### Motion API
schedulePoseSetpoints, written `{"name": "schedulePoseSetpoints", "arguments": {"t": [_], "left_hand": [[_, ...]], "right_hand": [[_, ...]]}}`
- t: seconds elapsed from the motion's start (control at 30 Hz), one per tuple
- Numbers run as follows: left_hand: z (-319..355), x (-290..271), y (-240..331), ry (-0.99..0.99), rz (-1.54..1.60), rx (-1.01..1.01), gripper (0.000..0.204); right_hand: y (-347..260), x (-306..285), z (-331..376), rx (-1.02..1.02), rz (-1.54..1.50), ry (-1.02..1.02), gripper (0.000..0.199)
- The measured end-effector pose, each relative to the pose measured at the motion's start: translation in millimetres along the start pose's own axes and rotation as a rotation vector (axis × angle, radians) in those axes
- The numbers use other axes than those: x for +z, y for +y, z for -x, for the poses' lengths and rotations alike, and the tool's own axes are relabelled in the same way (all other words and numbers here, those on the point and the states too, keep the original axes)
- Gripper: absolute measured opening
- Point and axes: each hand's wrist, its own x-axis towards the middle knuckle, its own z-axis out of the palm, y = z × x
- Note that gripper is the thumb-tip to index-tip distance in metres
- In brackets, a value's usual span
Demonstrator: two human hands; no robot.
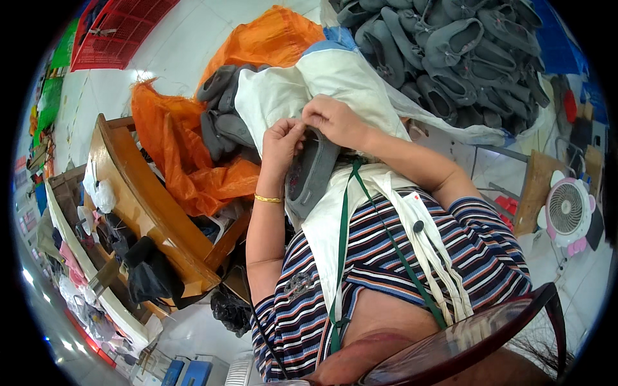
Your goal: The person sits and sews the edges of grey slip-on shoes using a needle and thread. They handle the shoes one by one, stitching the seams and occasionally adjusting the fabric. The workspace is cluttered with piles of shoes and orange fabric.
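Note:
A grey slip-on shoe (pixel 313 177) lies over my lap on the white apron (pixel 273 90), its opening facing left. My left hand (pixel 283 143) is closed at the shoe's far end, thumb and fingers pinched together. From the right, my right hand (pixel 336 121) reaches over the same end, its fingertips pinched and meeting those of the left. Whatever small part sits between the fingertips is too hidden to make out. Several more grey shoes (pixel 226 128) rest just left of my knees on an orange woven sack (pixel 174 145).
A large heap of grey shoes (pixel 450 58) on plastic sheeting stands at the far right. To the left is a wooden table (pixel 151 206) with black bags beside it. A red plastic basket (pixel 122 32) is at the far left; a white fan (pixel 568 211) stands at right.

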Motion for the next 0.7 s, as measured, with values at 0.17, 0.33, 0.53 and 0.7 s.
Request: {"name": "schedulePoseSetpoints", "arguments": {"t": [0.17, 0.33, 0.53, 0.7], "left_hand": [[-4.0, -7.0, -12.5, -0.013, 0.165, 0.078, 0.010], [-7.1, -0.3, -15.7, 0.005, 0.129, 0.169, 0.009], [-10.1, -0.1, -10.1, -0.009, 0.080, 0.138, 0.008], [-9.3, -4.5, -1.6, 0.012, -0.245, 0.129, 0.021]], "right_hand": [[-6.9, -60.4, 9.3, 0.858, -0.955, 0.159, 0.011], [56.4, -155.7, 47.4, 0.840, -1.294, 0.656, 0.019], [100.7, -248.2, 101.2, 0.809, -1.208, 1.044, 0.030], [93.1, -235.2, 101.4, 0.836, -1.333, 1.062, 0.031]]}}
